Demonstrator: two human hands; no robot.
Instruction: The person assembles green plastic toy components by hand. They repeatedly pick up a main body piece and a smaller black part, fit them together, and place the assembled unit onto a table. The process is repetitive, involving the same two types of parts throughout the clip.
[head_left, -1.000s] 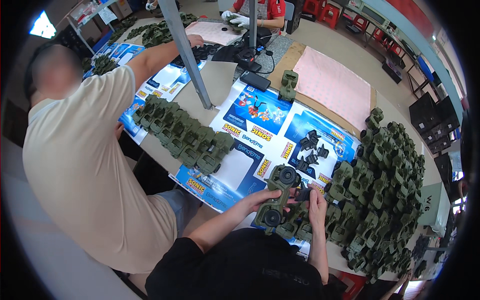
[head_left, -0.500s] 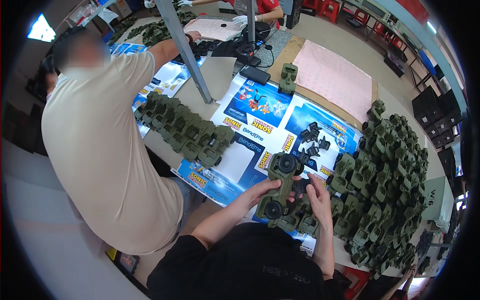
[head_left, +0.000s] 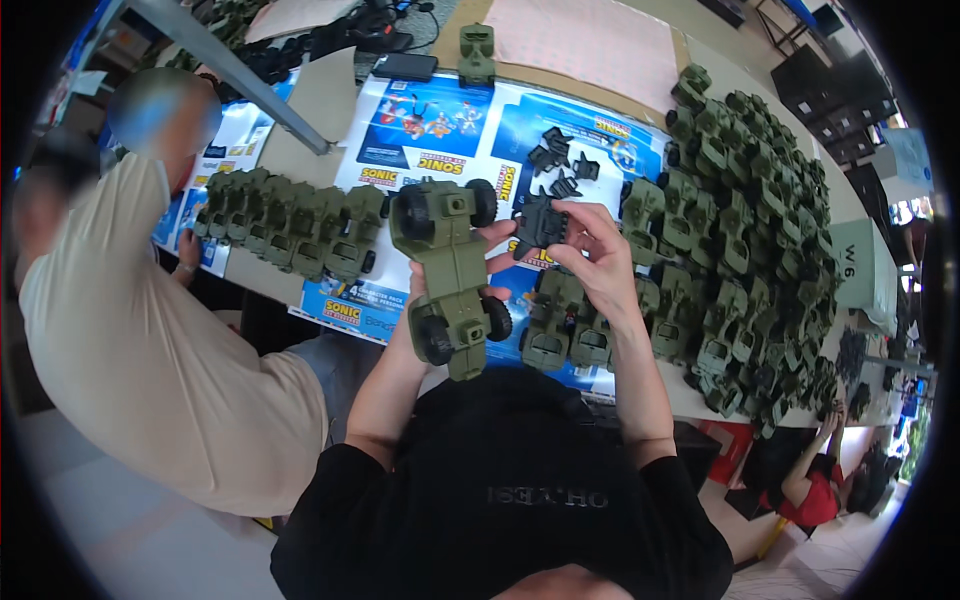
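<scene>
My left hand (head_left: 410,305) grips a green toy truck (head_left: 455,275) with black wheels, holding it with its underside turned toward me. Between the thumb and fingers of my right hand (head_left: 600,260) is a small black plastic part (head_left: 540,226), just beside the truck. My left fingertips reach past the truck toward this part; whether they touch it I cannot tell. Several similar black parts (head_left: 563,160) lie loose on the printed sheet (head_left: 455,115) beyond my hands. Below my right hand stand more green toy trucks (head_left: 555,320).
Green trucks crowd the table's right side (head_left: 745,240); a row (head_left: 290,225) stands at left. One truck (head_left: 477,55) sits near a pink mat (head_left: 580,45). A metal post (head_left: 250,80) rises at left, near a person in beige (head_left: 170,340). A pale green bin (head_left: 865,270) stands far right.
My view has shifted, so the table appears higher and further left. The truck has turned so its underside faces me more squarely. The black part, still in my right hand, shows more fully.
</scene>
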